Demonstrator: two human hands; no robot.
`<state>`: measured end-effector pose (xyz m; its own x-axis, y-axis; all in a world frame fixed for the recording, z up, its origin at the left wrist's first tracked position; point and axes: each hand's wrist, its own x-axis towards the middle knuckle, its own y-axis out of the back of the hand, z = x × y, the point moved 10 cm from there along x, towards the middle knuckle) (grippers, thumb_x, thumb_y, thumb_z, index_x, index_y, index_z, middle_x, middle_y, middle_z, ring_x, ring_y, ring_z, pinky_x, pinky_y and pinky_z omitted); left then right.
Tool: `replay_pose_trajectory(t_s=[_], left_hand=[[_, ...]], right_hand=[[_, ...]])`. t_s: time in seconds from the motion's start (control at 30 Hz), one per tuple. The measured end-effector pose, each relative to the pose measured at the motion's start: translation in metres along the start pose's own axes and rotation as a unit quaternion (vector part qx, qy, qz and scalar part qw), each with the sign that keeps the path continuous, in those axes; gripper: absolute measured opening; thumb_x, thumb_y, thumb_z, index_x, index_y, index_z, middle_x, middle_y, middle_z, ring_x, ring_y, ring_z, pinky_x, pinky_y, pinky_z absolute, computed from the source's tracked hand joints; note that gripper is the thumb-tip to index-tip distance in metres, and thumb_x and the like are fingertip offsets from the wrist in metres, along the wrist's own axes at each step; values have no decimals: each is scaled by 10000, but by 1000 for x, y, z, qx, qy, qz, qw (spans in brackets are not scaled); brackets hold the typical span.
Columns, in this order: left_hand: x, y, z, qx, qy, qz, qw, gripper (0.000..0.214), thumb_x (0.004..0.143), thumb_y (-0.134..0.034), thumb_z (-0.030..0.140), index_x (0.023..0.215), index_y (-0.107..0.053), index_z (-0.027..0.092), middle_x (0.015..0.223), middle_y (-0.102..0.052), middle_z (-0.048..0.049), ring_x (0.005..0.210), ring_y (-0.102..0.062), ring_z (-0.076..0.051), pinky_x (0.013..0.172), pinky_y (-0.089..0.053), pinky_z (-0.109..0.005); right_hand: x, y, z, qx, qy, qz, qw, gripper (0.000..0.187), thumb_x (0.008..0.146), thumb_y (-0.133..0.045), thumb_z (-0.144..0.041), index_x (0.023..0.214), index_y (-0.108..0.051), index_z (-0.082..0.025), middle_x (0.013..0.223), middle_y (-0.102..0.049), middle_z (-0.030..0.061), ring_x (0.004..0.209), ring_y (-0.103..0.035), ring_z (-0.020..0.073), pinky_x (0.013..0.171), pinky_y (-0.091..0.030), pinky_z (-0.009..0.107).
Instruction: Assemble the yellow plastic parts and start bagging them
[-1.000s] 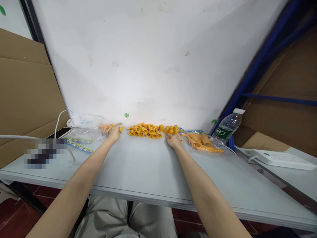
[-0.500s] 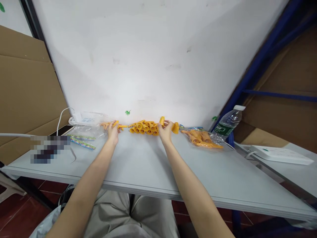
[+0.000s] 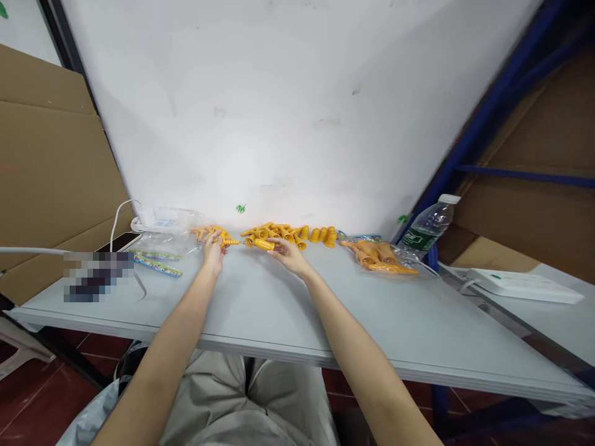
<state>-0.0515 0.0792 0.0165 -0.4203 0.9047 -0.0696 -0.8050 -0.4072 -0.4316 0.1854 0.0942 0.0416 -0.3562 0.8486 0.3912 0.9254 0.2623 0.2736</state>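
Note:
My left hand [image 3: 213, 256] is closed around a yellow plastic piece with a ridged shaft [image 3: 233, 242]. A thin metallic-looking tip on the shaft points right. In my right hand [image 3: 290, 256], a ribbed yellow cup-shaped cap [image 3: 264, 244] lies sideways between thumb and fingers, just right of that tip. A small gap seems to part them. Behind the cap, a pile of yellow hollow-ended pieces [image 3: 279, 230] rests against the wall. Several similar caps [image 3: 322, 235] stand in a row to its right. More orange-yellow branched pieces [image 3: 201, 233] lie behind my left hand.
A clear bag of orange pieces [image 3: 379, 255] and a water bottle [image 3: 430, 226] stand at the right. Colourful strips [image 3: 160, 265], clear plastic wrapping [image 3: 170, 241] and a phone [image 3: 124, 240] lie left. A white wall [image 3: 297, 136] closes the table's back.
My right hand has moved left from the row of caps, bringing one cap close to the metallic tip. My left hand keeps its grip on the ridged piece.

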Motion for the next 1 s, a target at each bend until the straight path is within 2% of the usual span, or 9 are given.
replay_pose_trajectory(t_s=[0.37, 0.57, 0.7, 0.8, 0.87, 0.93, 1.0], left_hand=[[1, -9, -3, 35, -34, -35, 998, 263, 812, -585, 190, 1073, -603, 167, 796, -633, -22, 579, -586, -74, 498, -369, -170], [9, 3, -1, 46, -67, 4, 997, 276, 805, -597, 223, 1080, -606, 198, 959, -633, -37, 579, -582, -55, 460, -350, -160], [9, 0, -1, 59, -83, -6, 995, 280, 813, -603, 272, 1082, -597, 196, 943, -627, -38, 614, -591, -70, 475, -360, -160], [5, -11, -2, 87, -98, -47, 990, 301, 844, -580, 321, 1117, -578, 194, 891, -620, -43, 671, -606, -101, 517, -385, -178], [0, -22, -1, 124, -126, -92, 980, 344, 873, -542, 354, 1186, -542, 213, 940, -622, -56, 725, -618, -123, 570, -424, -208], [-7, -35, 4, 183, -182, -146, 955, 389, 893, -511, 363, 1261, -493, 240, 1069, -608, -75, 843, -622, -147, 690, -475, -257], [-17, -46, 9, 259, -251, -196, 912, 432, 894, -507, 334, 1314, -451, 249, 1214, -556, -91, 1048, -577, -182, 879, -468, -318]], right_hand=[[-1, -2, -1, 4, 11, 2, 1000, 464, 736, -720, -411, 1134, -607, -201, 1203, -629, 117, 1020, -632, 224, 899, -507, 408], [-1, 1, -3, 14, 13, -7, 1000, 455, 746, -701, -413, 1127, -594, -188, 1247, -601, 131, 1020, -635, 223, 914, -498, 407], [-3, -3, -8, 14, 16, -14, 1000, 458, 757, -693, -415, 1150, -604, -198, 1252, -610, 129, 1039, -637, 236, 912, -505, 415], [-4, -9, -10, 4, 17, -21, 1000, 462, 770, -687, -413, 1176, -611, -207, 1262, -618, 121, 1060, -635, 245, 932, -499, 428], [-3, -11, -10, -2, 15, -17, 1000, 471, 773, -684, -425, 1184, -612, -207, 1258, -625, 118, 1059, -637, 248, 943, -496, 433], [-2, -8, -8, -1, 11, -8, 1000, 479, 773, -684, -446, 1181, -614, -206, 1232, -640, 119, 1048, -643, 250, 944, -497, 440], [-1, -3, -6, 7, 9, 3, 1000, 479, 773, -683, -467, 1171, -615, -209, 1214, -647, 119, 1042, -644, 246, 947, -499, 442]])
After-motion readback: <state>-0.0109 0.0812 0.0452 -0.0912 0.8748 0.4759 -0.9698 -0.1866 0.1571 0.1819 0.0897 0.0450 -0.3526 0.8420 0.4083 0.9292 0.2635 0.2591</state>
